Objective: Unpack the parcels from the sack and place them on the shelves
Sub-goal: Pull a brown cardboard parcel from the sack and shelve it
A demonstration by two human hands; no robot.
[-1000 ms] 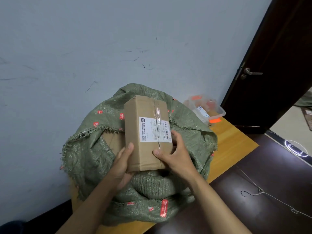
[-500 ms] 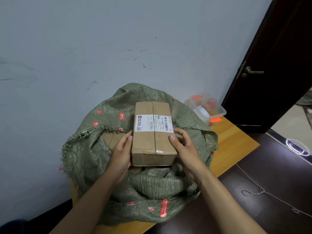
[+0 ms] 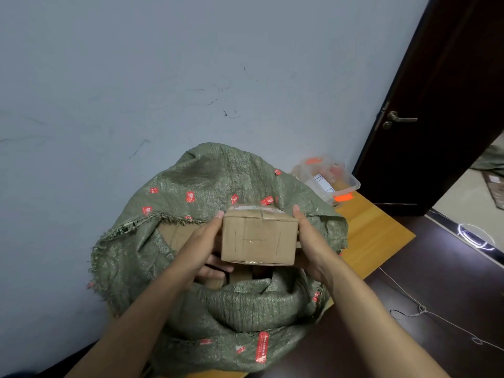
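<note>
One box (image 3: 258, 237) in hand, brown cardboard, taped along its seams, held clear above the open mouth of one green woven sack (image 3: 191, 241). The box's end face points at the camera; a white label strip shows on its top face, at the far edge.

Left hand (image 3: 203, 245): at 9 o'clock of the box, thumb lying up the box's left side, fingers curled under its bottom. Gripping the box. Right hand (image 3: 311, 241): at 3 o'clock of the box, thumb along the right side, tip at the top edge. Its fingers are hidden behind and below the box; it clamps the box against the left hand.

Inside the sack, directly below the held box at 6 o'clock, more brown cardboard shows. A further flat cardboard panel shows at 10 o'clock under the frayed rim. Count of parcels in the sack: cannot tell, edges hidden.

The sack carries many small red printed marks and sits on one yellow wooden table (image 3: 381, 230) against a grey wall (image 3: 163, 77).

At 1 o'clock of the sack, on the table: one clear plastic tub (image 3: 342, 184) holding orange and white items, too blurred to count. At 2 o'clock: one dark door (image 3: 450, 105) with one metal handle (image 3: 399, 120). At 4 o'clock, on the dark floor: one thin cord (image 3: 425, 312) lying loose.
</note>
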